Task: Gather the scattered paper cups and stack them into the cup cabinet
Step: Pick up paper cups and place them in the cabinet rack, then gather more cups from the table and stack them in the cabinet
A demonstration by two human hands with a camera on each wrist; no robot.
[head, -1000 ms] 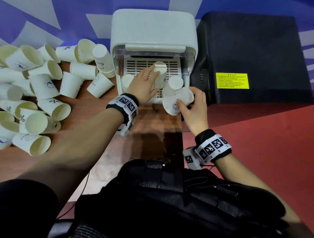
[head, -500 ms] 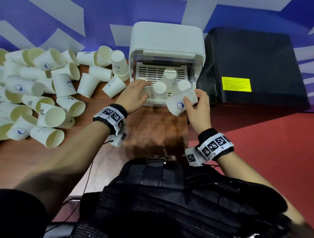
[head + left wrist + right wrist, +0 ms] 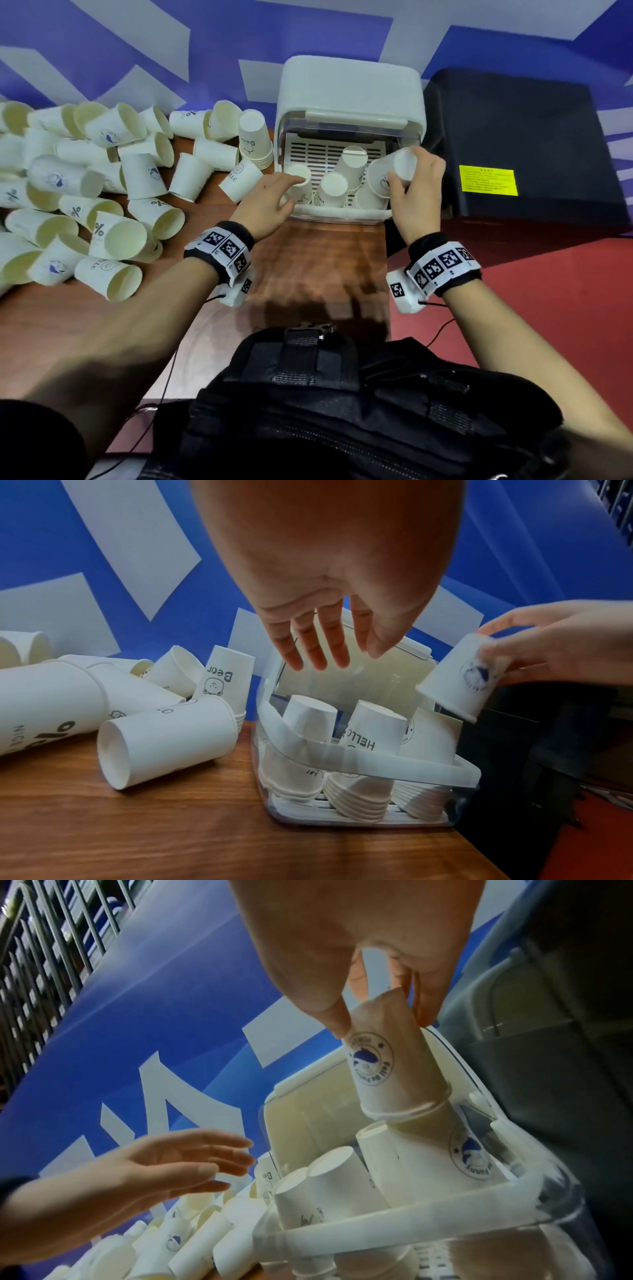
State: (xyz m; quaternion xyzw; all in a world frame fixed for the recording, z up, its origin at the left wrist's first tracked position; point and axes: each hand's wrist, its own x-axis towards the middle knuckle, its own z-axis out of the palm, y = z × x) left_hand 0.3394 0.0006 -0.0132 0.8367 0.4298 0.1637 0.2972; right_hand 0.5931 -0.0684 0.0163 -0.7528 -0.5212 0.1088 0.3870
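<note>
The white cup cabinet [image 3: 349, 99] stands open at the back of the wooden table, with several upside-down cup stacks [image 3: 333, 192] on its slatted tray [image 3: 369, 815]. My right hand [image 3: 406, 168] pinches one paper cup [image 3: 382, 176] with a blue logo, mouth down and tilted, just above the right-hand stack [image 3: 445, 1156]; the same cup [image 3: 387, 1066] shows in the right wrist view and again [image 3: 459, 680] in the left wrist view. My left hand [image 3: 284, 192] hovers with straight fingers [image 3: 318, 647] over the left stack [image 3: 300, 183], holding nothing.
Many loose paper cups [image 3: 102, 205] lie scattered over the table's left side, one short stack [image 3: 255, 140] right beside the cabinet. A black box [image 3: 513, 144] stands close against the cabinet's right. The table's edge [image 3: 387, 274] runs just below my right hand.
My left hand has drawn back from the rear stack to the front left one, empty. My right hand has raised its cup and tipped it bottom-up over the right stack.
</note>
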